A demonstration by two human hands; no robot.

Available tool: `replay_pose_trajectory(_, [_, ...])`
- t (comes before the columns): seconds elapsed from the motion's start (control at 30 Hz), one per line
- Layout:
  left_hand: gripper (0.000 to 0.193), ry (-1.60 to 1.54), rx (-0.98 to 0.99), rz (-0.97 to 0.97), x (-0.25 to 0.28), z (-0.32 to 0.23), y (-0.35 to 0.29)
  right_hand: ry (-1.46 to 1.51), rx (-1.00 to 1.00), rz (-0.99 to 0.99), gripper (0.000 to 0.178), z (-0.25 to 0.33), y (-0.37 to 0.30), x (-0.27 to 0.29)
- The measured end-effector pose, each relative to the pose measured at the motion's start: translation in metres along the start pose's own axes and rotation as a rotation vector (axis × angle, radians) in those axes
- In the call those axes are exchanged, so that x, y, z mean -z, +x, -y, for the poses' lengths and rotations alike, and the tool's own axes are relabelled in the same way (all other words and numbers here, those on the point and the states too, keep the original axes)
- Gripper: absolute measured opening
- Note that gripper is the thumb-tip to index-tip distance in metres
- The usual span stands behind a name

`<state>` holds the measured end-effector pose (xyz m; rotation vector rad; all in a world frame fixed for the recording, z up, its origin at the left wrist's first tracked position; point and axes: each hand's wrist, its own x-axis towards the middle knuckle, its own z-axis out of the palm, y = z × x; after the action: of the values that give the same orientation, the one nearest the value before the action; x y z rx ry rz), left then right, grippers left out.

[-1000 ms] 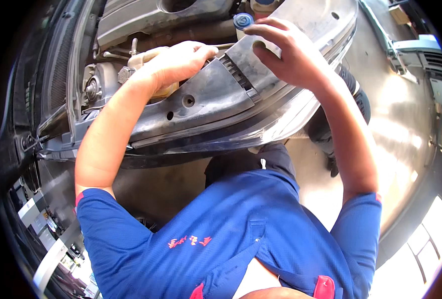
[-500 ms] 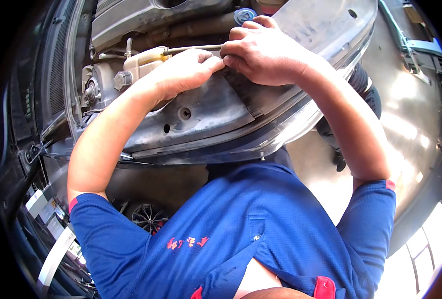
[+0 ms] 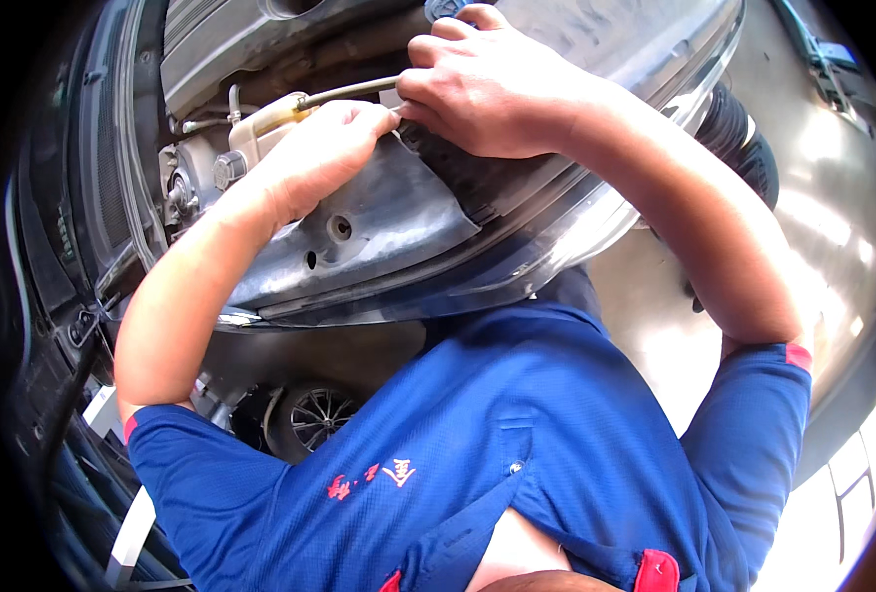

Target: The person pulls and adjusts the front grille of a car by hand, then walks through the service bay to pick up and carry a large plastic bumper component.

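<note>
Over the engine bay, my left hand and my right hand meet with their fingertips almost touching. The left thumb and fingers are pinched together, and the right fingers are curled inward. Whatever lies in either pinch is too small or hidden. A thin hose runs from the yellowish reservoir to behind my right fingers; I cannot tell if they grip it. Just below the hands is a dark trim panel with a round recess and a small hole.
A grey ribbed cap sits beside the reservoir, and a blue cap shows past my right hand. The car's front edge curves between me and the bay. A spoked wheel lies below left. Dark ribbed material shows at right.
Both hands appear further left in the picture, still close together with fingers closed. The view has shifted, so the engine bay also appears further left and higher.
</note>
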<state>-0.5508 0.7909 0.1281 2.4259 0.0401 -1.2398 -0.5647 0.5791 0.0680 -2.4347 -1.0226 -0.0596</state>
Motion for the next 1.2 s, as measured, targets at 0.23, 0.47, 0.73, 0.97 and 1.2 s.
replay_pose_trajectory(0.23, [0.033, -0.085, -0.096, -0.085, -0.008, 0.002, 0.006, -0.023, 0.003, -0.089, 0.023, -0.008, -0.004, -0.007])
replay_pose_trajectory(0.47, [0.036, -0.153, -0.277, -0.139, -0.006, 0.033, 0.021, 0.026, -0.107, 0.201, 0.023, 0.000, 0.010, 0.002])
replay_pose_trajectory(0.73, [0.037, -0.395, -0.225, -0.039, -0.007, 0.029, 0.024, 0.070, -0.204, 0.480, 0.025, 0.000, 0.028, 0.022])
replay_pose_trajectory(0.97, [0.041, -0.595, -0.263, 0.059, -0.002, 0.043, 0.019, 0.156, -0.149, 0.285, 0.016, 0.005, 0.038, 0.013])
replay_pose_trajectory(1.2, [0.039, -0.518, -0.238, 0.073, -0.003, 0.048, 0.022, 0.187, -0.178, 0.279, 0.017, 0.006, 0.044, 0.005])
